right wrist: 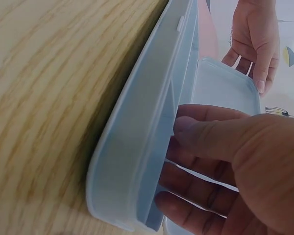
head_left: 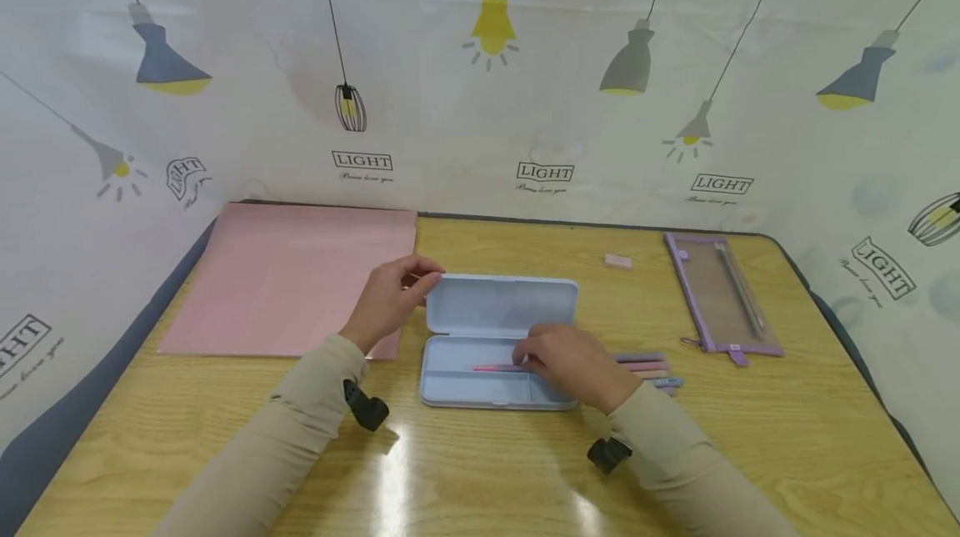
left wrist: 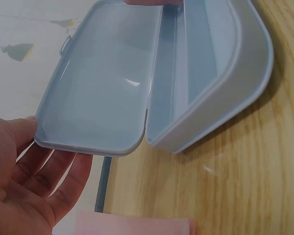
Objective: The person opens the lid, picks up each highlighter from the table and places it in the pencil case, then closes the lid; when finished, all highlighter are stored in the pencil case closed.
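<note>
A light-blue pencil case (head_left: pixel 474 389) lies open on the table, its lid (head_left: pixel 501 303) raised at the back. My left hand (head_left: pixel 393 295) holds the lid's left corner, thumb on the inner side and fingers behind, as the left wrist view shows. Over the right part of the tray, my right hand (head_left: pixel 573 358) reaches in with bent fingers. It pinches a slim pink pen (head_left: pixel 491 368) that lies along the rear compartment, tip to the left. In the right wrist view, the thumb and forefinger come together inside the case, and the pen is hidden there.
Several pens (head_left: pixel 648 368) lie right of the case, partly behind the right hand. A pale pink eraser (head_left: pixel 618 261) sits farther back. At the right is a purple-edged mesh pouch (head_left: pixel 705 295) with a grey pen on it; at the left, a pink sheet (head_left: pixel 292 278).
</note>
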A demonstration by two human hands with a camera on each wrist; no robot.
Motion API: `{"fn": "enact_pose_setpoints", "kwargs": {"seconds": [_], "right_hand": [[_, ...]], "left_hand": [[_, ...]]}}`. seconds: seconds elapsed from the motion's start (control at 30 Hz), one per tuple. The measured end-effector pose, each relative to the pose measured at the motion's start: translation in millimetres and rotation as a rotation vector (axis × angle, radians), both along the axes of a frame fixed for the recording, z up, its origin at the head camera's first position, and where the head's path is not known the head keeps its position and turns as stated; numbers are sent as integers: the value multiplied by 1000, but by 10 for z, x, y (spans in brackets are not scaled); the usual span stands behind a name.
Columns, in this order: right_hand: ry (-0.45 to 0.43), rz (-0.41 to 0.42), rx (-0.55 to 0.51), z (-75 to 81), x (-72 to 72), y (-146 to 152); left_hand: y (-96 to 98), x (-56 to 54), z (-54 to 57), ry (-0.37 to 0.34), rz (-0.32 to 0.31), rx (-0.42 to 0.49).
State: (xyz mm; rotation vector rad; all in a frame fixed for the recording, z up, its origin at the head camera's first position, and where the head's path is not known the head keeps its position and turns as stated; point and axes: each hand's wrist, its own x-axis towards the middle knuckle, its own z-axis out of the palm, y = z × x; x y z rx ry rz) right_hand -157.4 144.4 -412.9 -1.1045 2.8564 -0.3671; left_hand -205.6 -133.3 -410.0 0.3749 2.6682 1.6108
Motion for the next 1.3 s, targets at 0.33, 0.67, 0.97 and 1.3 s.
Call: {"fn": "enact_pose_setpoints", "kwargs": {"seconds": [0.33,0.67,0.97,1.3], "right_hand": [[-14,-10,4,-10,4,11],[-30,-68,-25,102,27,154],[-8,-164,-71,243,3,696],[-104,-242,-112,200,-81,1312]], "left_hand": [[2,5,-2,1,-6,4],[10,18,17,-14,-6,4],[16,9,29,-9,-10,-8],[2,-14,28,-5,-8,-7]]}}
